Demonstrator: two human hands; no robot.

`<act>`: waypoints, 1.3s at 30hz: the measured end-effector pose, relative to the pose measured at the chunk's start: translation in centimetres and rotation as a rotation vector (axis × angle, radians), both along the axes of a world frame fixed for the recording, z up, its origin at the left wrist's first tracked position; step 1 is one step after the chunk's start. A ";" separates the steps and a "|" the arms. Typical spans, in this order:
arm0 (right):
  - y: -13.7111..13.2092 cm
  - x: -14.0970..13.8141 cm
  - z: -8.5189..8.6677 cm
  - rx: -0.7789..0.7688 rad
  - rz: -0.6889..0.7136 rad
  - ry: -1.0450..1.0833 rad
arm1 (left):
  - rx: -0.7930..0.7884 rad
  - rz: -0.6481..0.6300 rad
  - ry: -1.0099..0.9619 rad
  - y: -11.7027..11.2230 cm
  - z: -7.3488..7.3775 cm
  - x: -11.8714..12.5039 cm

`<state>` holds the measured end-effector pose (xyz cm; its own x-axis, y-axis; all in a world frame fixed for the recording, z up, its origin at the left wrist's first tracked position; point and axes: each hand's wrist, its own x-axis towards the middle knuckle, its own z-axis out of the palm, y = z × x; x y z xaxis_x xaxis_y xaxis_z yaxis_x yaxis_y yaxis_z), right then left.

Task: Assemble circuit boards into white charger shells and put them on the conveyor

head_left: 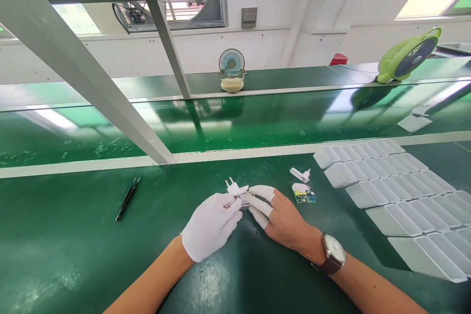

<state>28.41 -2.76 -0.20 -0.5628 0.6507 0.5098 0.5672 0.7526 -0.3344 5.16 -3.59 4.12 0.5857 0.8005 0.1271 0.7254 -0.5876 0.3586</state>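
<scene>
Evidently, a white plug piece (233,189) is held just below the middle of the frame, its two metal pins pointed up and away from the fingers, perhaps so that the end nearer the body is left within reach of both hands. It is pinched by the gloved left hand (210,225), while from the other side it is met by the bent fingertips of the right hand (285,218); by this two-sided grasp so small a piece can presumably be steadied. What is covered beneath the fingers cannot be told. Finger covers are worn on the right hand, probably for a clean touch with less bulk than a glove, and a watch (334,252) is strapped to that wrist.

Just right of centre, a circuit board (307,197) and a small white part (300,175) are laid near the right hand, seemingly for a short reach. At the right of the frame, white compartment trays (395,194) are set in slanting rows, likely for order. A slim black tool (128,199) is laid at the left, well apart from the hands.
</scene>
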 end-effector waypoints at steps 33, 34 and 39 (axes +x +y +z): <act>-1.2 -0.5 0.9 0.321 0.032 -0.181 | 0.187 0.138 0.170 -1.2 0.2 2.0; -1.3 -0.6 1.0 0.332 0.034 -0.181 | 0.204 0.139 0.185 -1.2 0.4 2.1; -1.3 -1.3 1.4 0.407 0.017 -0.112 | 0.225 0.142 0.280 -1.2 0.9 2.6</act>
<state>27.14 -4.09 1.22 -0.6386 0.3986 0.6582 0.5693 0.8203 0.0556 7.80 -4.79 5.03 0.5079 0.8464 0.1603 0.8567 -0.5157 0.0088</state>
